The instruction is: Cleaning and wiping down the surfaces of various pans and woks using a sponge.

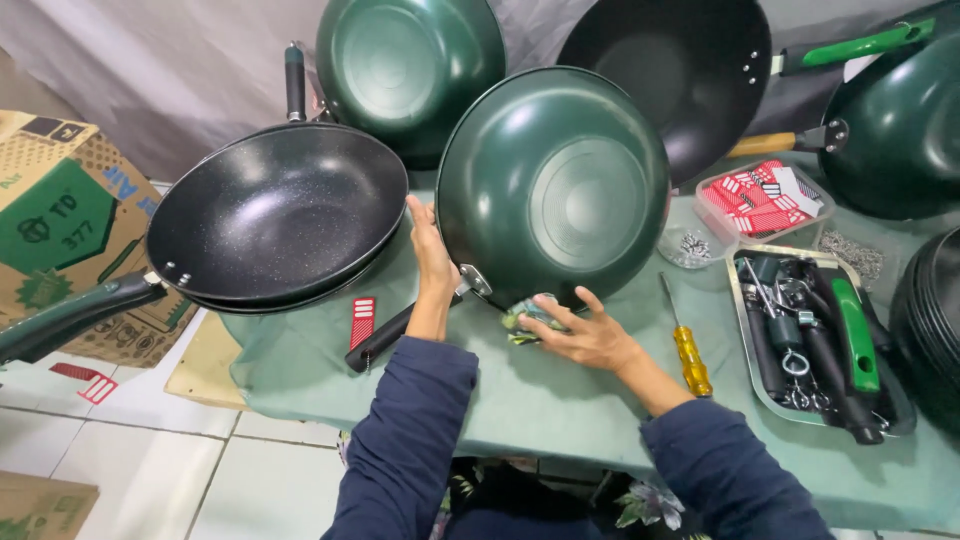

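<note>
- The left hand (432, 255) lies flat and open-fingered against the left rim of a green wok (553, 188), which stands tilted on its edge near the middle of the table (560, 410), its convex bottom turned to the camera.
- The right hand (588, 335) presses a small crumpled cloth (528, 320) onto the table just under the lower rim of the wok; the fingers are spread on it, not closed in a grip.
- In my judgement the wok can roll or slide off its edge, because only a flat palm steadies it and the table cover looks smooth.
- If it tips to the right, it can hit the yellow-handled screwdriver (686, 345) or the metal tray (750, 375) with black and green handles.
- On the left, two stacked black pans (275, 215) hang partly over the left edge of the table; a push from the elbow could bring them down.
- A loose black handle (385, 338) lies just beside the left wrist.
- More woks (410, 70) lean at the back edge, and a clear box (765, 197) of red packets stands at the right rear.
</note>
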